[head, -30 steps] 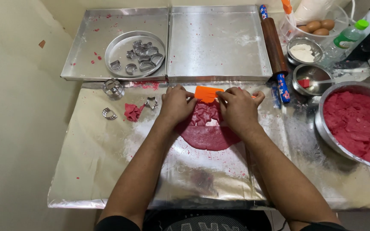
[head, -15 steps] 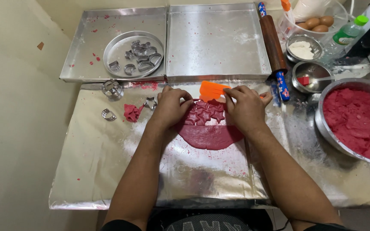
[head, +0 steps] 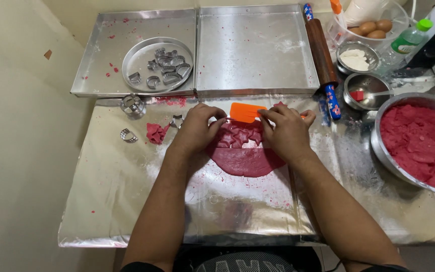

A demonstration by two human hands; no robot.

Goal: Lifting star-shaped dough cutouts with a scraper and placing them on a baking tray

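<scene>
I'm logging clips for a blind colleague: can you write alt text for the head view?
Two bare hands, left hand and right hand, press on a flat sheet of red dough scored with star shapes, an orange spatula at their fingertips. Around them on the foil-covered table sit baking trays, metal cutters, a rolling pin and a bowl of red dough.

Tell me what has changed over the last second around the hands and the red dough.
The orange spatula has slid from between the hands toward the left hand, which now touches it; the right hand rests by its handle end. The red dough, with star cuts, has stayed put, as have the trays, rolling pin and bowl.
</scene>
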